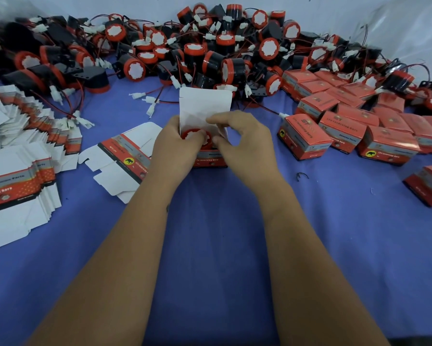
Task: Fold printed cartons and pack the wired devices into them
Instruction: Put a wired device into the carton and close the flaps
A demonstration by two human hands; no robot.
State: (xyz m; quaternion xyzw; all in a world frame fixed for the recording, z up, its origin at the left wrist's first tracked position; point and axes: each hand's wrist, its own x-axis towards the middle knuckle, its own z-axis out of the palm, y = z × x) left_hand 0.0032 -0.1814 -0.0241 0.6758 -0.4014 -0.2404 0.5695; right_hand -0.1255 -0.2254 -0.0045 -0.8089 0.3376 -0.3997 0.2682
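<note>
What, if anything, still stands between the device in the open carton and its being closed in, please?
Nothing foreign. The red-capped device sits inside the carton, both hands at its mouth. Only the upright white lid flap remains unfolded.

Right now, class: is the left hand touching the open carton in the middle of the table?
Touching. The head view shows the left hand against the carton, its fingers curled over the left wall.

Soft, even light falls from above; the blue cloth [215, 245] shows only faint shadows beneath the forearms. Glare streaks the glossy packed cartons [345, 126] on the right. Wide-angle distortion bends the edges. The flat carton stack [17, 156] at the left and far-left devices [22, 41] smear with blur; the centre stays fairly sharp.
</note>
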